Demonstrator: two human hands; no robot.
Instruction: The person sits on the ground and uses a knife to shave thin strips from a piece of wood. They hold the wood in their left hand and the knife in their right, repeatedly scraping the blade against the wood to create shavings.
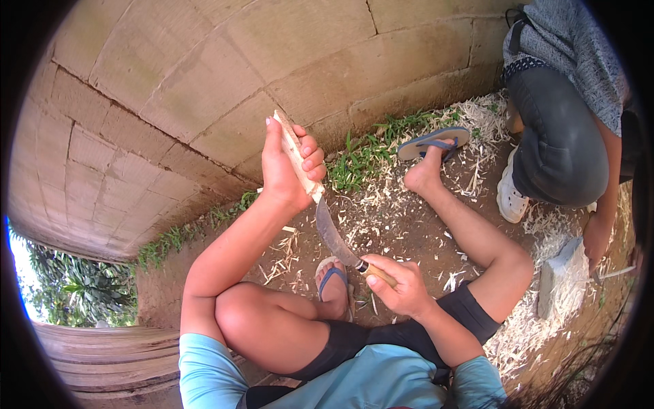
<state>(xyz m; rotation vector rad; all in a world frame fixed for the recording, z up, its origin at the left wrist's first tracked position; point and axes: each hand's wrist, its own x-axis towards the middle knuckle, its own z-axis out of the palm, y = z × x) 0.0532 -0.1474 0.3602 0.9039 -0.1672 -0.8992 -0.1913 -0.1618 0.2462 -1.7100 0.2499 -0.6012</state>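
My left hand (291,163) is closed round a pale stick of wood (297,155), held up at a slant in front of the wall. In my right hand (403,286) is the wooden handle of a curved knife (335,235), its dark blade pointing up and to the left. The blade's tip meets or nearly meets the lower end of the stick; I cannot tell whether it is cutting in. Both hands are above the ground between my bent legs.
Wood shavings (470,163) litter the soil, with grass (361,163) along the block wall (327,61). At the right another person (558,136) crouches, one hand beside a pale block (562,279). My sandalled feet rest ahead. Wooden planks (116,361) lie at the lower left.
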